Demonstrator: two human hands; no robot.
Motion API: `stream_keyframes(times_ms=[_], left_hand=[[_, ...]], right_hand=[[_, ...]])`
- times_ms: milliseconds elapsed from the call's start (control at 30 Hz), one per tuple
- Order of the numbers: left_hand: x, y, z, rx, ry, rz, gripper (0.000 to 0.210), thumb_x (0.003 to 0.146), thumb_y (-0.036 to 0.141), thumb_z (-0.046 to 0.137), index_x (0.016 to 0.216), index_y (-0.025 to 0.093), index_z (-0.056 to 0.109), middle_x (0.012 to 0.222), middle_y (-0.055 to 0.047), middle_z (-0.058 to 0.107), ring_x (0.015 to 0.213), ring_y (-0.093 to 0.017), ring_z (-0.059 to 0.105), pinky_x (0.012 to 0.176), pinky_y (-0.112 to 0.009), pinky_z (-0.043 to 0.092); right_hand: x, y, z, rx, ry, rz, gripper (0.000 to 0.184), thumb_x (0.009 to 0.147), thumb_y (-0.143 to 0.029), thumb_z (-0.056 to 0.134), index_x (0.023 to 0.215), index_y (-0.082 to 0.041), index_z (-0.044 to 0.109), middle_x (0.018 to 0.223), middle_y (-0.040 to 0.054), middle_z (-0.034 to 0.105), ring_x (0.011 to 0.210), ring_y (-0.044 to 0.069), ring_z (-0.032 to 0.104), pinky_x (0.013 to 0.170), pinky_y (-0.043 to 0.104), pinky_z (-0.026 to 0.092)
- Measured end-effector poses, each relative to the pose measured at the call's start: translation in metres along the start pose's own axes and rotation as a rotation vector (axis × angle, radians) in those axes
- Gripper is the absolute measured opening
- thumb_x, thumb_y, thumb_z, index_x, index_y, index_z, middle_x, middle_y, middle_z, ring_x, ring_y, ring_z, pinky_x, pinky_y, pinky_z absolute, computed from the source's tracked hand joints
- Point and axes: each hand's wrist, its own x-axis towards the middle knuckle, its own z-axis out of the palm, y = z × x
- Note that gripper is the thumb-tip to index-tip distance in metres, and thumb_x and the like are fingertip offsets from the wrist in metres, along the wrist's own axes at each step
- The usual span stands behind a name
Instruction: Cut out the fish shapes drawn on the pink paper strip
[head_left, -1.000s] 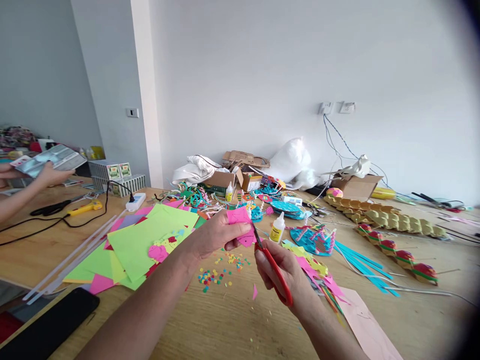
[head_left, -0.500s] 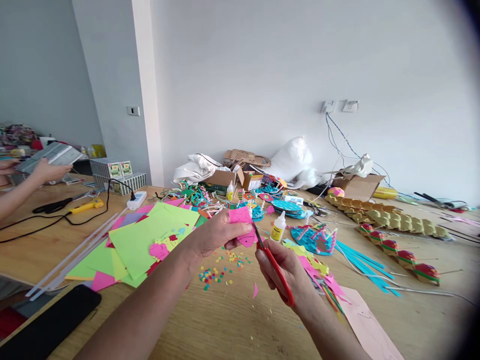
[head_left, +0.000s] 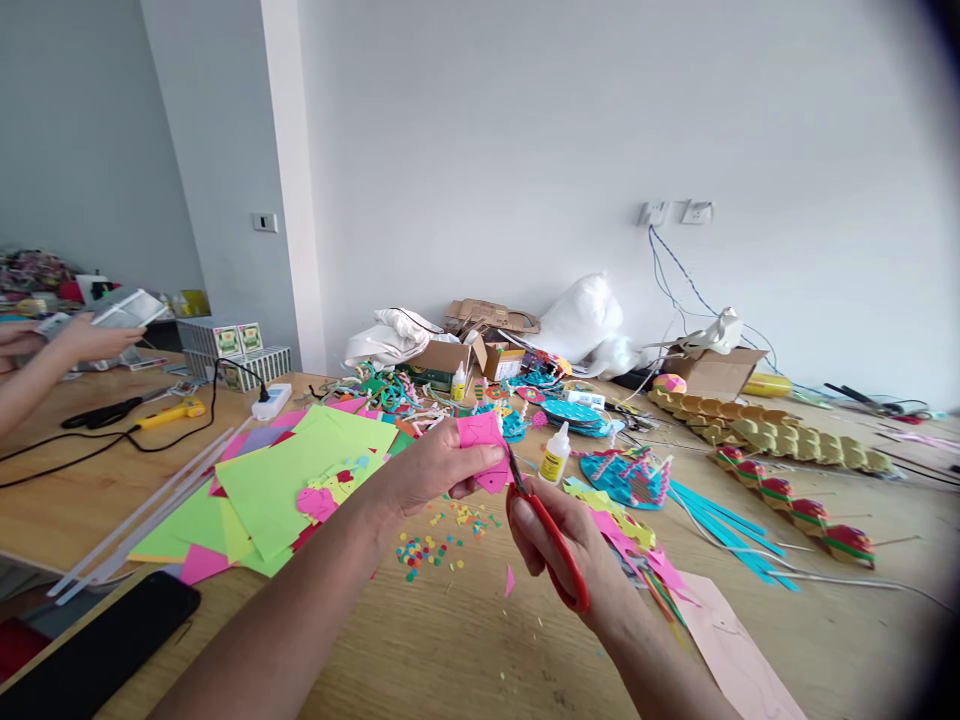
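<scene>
My left hand (head_left: 450, 462) pinches a small piece of pink paper (head_left: 480, 432) with lines drawn on it, held above the table. Red-handled scissors (head_left: 559, 555) are in my right hand (head_left: 551, 530), its fingers closed round the handles. Their dark blades point up and meet the right edge of the pink paper. Below lie colourful paper dots (head_left: 420, 555) and a pink scrap (head_left: 509, 580). Beyond my right hand stands a white glue bottle (head_left: 555, 455) with a yellow label.
Sheets of green paper (head_left: 300, 480), with small cut-outs on top, lie left of my hands. A black phone-like slab (head_left: 105, 645) is at the front left. Blue strips (head_left: 727, 525) and egg-carton caterpillars (head_left: 810, 515) lie right. Another person's hand (head_left: 97, 340) holds a clear package at far left.
The scissors' handles look slightly more closed, and my right hand has shifted a little left. At far left, the other person's package has tilted. My left hand stays in place.
</scene>
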Motion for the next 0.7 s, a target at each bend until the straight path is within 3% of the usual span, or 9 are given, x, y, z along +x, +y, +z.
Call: stream_keyframes(times_ms=[700], left_hand=[[-0.0002, 0.0005, -0.0028, -0.007, -0.025, -0.021, 0.026, 0.077, 0.032, 0.053, 0.057, 0.015, 0.052, 0.048, 0.005, 0.045, 0.042, -0.004, 0.036, 0.040, -0.017, 0.028]], right_hand=[[0.0013, 0.0010, 0.0007, 0.004, 0.046, 0.050, 0.039, 0.070, -0.055, 0.055, 0.059, -0.021, 0.041, 0.040, -0.0095, 0.035, 0.035, 0.005, 0.029, 0.035, 0.019, 0.025]])
